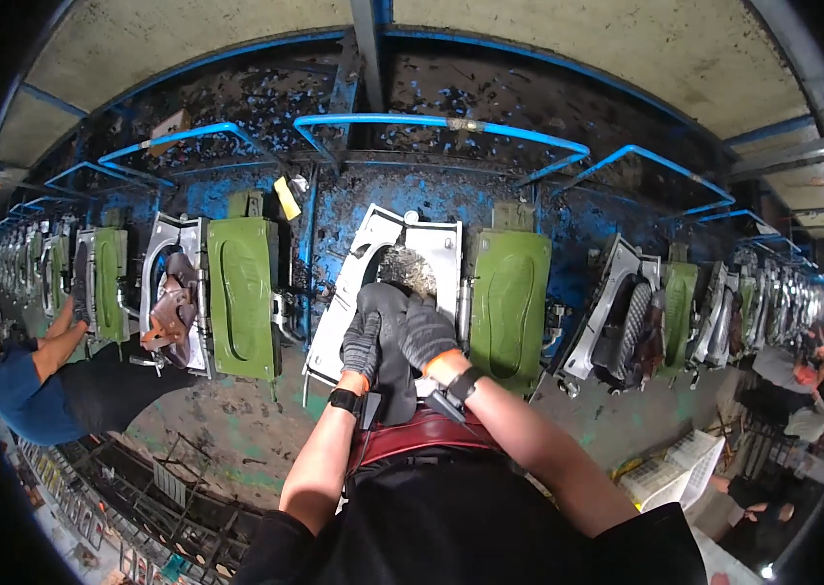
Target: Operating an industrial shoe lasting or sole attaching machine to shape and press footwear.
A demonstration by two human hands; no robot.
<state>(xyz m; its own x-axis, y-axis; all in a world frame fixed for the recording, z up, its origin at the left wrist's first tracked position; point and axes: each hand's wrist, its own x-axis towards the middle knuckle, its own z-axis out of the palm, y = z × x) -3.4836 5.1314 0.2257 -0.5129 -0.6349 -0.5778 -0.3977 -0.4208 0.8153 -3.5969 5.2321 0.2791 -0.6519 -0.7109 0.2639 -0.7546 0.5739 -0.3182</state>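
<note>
Both grips are closed on one dark shoe piece (pixel 394 375): the left hand (pixel 361 348) clasps its left side, the right hand (pixel 425 334) its right, each in a grey striped glove. They have it in front of the person's waist, over the lower part of an open silver mould (pixel 446 249). A green mould plate (pixel 509 302) stands just right. Blue rails (pixel 441 121) run behind; a co-worker (pixel 37 390) is at the left, a white crate (pixel 670 473) on the lower right.

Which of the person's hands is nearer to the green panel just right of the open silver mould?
Right. The right hand, on the dark grey piece, is just left of the green panel; the left hand is farther left.
</note>
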